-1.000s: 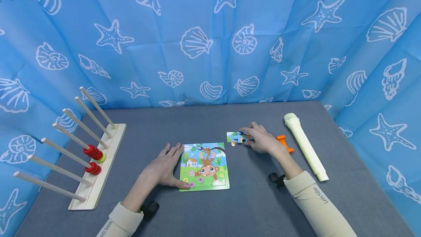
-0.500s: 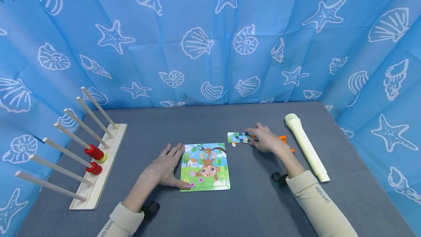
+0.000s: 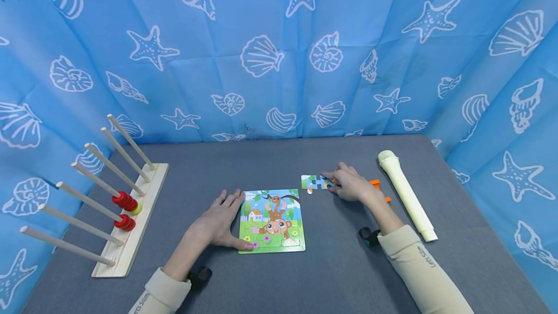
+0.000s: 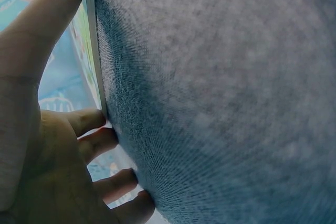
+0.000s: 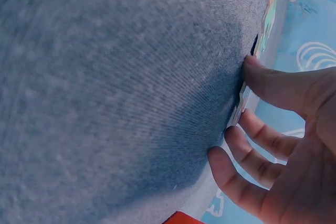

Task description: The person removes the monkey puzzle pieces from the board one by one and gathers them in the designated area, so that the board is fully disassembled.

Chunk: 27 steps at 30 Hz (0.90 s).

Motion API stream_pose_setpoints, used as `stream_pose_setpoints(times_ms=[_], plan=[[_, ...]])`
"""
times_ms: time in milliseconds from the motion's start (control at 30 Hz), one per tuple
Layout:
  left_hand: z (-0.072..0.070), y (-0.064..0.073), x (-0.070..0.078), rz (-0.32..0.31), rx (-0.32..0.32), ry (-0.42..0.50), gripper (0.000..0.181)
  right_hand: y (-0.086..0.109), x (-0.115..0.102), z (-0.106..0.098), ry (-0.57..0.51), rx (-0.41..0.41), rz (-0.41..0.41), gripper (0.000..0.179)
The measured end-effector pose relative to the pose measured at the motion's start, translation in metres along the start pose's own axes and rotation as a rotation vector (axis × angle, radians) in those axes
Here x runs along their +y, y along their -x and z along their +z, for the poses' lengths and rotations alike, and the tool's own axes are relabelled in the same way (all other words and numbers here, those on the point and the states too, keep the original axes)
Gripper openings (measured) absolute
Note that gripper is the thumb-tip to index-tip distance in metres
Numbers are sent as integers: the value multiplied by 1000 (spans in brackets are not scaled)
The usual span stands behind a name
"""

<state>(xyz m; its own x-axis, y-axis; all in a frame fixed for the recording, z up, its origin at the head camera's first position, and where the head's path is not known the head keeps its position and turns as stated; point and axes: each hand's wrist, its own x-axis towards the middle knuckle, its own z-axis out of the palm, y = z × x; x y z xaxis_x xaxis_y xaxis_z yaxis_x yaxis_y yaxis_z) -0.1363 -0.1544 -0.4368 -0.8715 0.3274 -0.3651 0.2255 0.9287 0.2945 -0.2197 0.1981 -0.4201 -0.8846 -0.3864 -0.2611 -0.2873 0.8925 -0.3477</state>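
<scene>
A square monkey jigsaw puzzle [image 3: 273,222] lies on the grey table, its picture upside down in the head view. My left hand [image 3: 218,224] rests along its left side, fingers spread; the thumb lies on the near left corner and the index fingertip is at the far left corner. Right of the puzzle, my right hand [image 3: 353,185] holds a puzzle piece [image 3: 324,181] between thumb and fingers, down at the tabletop. Part of that piece is hidden under the fingers. Directly left of it lies another puzzle piece [image 3: 308,181], the two edges meeting or nearly so.
An orange object [image 3: 376,184] lies partly behind my right wrist. Beyond it is a pale microphone-shaped object [image 3: 405,193]. At the left stands a wooden peg rack [image 3: 135,227] with red rings [image 3: 124,201] on some pegs. A blue shell-print curtain [image 3: 279,52] hangs behind the table.
The piece in my right hand first shifts slightly right, off the piece beside it, then barely moves. My left hand and the square puzzle stay put.
</scene>
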Motion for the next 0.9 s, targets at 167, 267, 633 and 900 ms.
stream_pose_setpoints(times_ms=[167, 267, 633, 900], plan=[[1, 0, -1, 7, 4, -5, 134, -1, -1, 0, -3, -9, -3, 52], [1, 0, -1, 11, 6, -6, 133, -1, -1, 1, 0, -10, 4, 52], [1, -1, -1, 15, 1, -2, 134, -2, -3, 1, 0, -20, 14, 51], [0, -1, 0, 3, -2, 8, 135, -1, 1, 1, -16, -4, 6, 52]])
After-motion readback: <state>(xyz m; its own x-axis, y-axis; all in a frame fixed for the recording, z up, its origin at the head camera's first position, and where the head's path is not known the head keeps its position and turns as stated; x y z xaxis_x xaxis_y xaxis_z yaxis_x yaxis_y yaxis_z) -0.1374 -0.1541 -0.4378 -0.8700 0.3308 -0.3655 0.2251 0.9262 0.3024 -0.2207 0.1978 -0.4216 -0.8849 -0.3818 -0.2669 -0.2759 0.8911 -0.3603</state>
